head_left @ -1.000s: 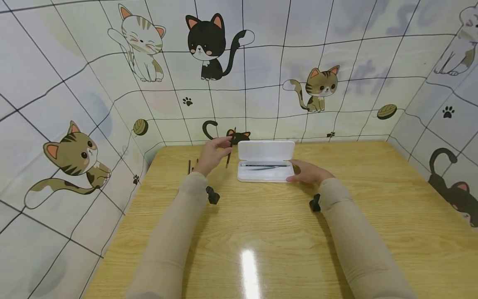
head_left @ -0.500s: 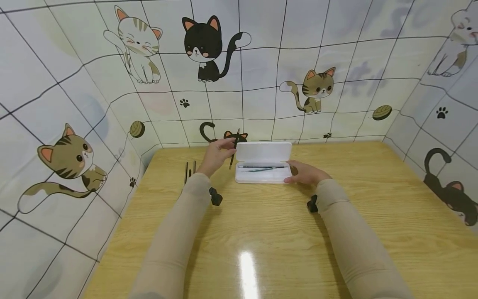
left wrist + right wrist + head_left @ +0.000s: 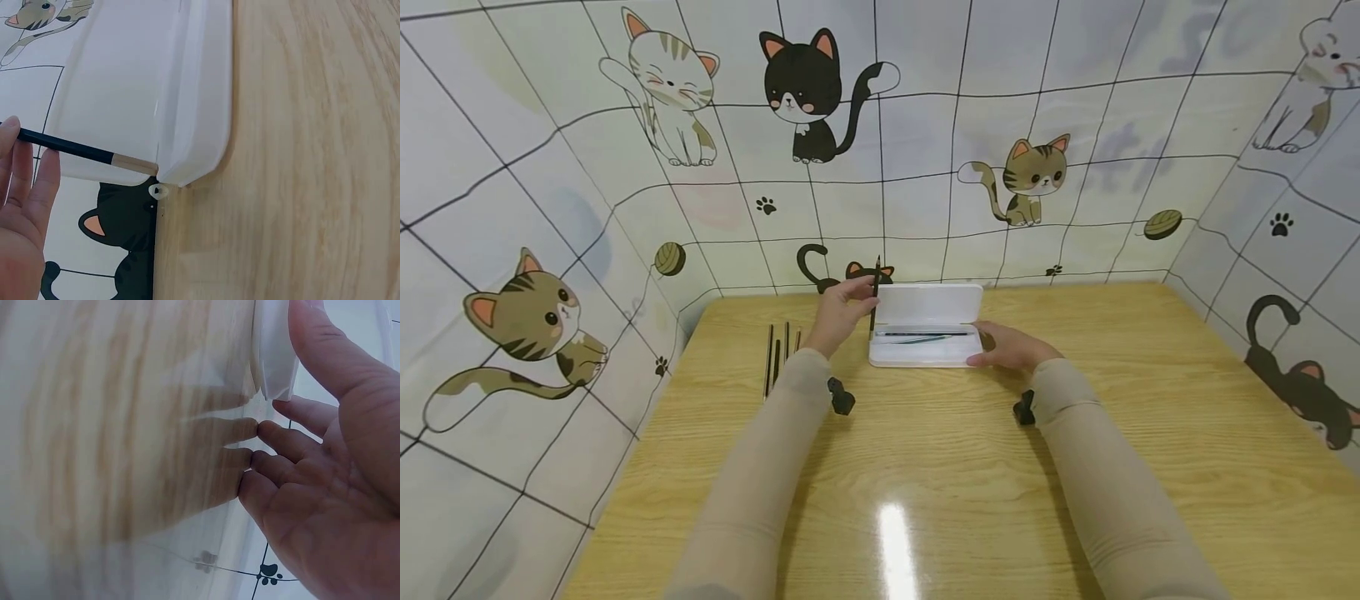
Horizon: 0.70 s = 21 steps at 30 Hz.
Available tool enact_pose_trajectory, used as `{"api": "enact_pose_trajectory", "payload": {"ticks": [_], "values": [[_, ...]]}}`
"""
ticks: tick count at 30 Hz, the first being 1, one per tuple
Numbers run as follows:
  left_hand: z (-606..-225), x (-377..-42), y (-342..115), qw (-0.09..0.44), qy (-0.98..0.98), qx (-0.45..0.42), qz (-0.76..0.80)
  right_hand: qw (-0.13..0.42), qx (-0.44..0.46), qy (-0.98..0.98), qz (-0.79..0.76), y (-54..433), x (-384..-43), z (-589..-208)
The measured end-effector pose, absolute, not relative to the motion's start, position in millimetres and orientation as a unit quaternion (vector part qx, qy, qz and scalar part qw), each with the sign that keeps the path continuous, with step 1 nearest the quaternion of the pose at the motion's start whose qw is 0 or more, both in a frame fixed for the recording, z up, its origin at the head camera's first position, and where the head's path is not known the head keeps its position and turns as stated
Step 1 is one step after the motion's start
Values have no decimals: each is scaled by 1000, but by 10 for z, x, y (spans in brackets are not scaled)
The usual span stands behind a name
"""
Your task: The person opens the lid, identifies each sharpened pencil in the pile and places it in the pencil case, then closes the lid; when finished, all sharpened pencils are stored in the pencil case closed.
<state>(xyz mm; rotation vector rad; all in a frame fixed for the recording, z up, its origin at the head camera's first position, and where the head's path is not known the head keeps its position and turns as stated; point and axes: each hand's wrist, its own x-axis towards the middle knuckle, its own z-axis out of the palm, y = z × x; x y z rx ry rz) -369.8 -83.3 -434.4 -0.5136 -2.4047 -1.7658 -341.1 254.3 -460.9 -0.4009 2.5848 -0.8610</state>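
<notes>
My left hand (image 3: 841, 315) pinches a slim black pencil (image 3: 875, 307) between thumb and fingers, held nearly upright at the left end of a white pencil case (image 3: 925, 357). In the left wrist view the tan end of the pencil (image 3: 134, 164) points down at the case's corner; whether it touches cannot be told. The case is open, its lid (image 3: 930, 302) raised at the back. A dark pencil (image 3: 898, 334) and a thin teal one (image 3: 925, 339) lie inside. My right hand (image 3: 1013, 344) holds the case's right end, thumb in front, other fingers behind and on the table.
Several dark pencil-like sticks (image 3: 770, 358) lie on the wooden table (image 3: 970, 467) left of the case, partly behind the left forearm. Cat-patterned sheets (image 3: 925, 200) stand at the back and both sides. A small black device sits at each wrist.
My left hand has moved right with the pencil, from beside the case to its left end, and the pencil stands more upright. More sticks on the table show. The right hand keeps its hold.
</notes>
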Motion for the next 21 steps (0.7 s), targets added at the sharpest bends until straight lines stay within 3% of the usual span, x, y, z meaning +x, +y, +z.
{"api": "enact_pose_trajectory", "payload": {"ticks": [15, 21], "values": [[-4500, -3743, -672, 82, -835, -208, -503, 187, -143, 924, -302, 2541, -3414, -4632], [-4498, -3731, -588, 51, -852, -229, -467, 190, -144, 925, -297, 2540, -3408, -4622]]}}
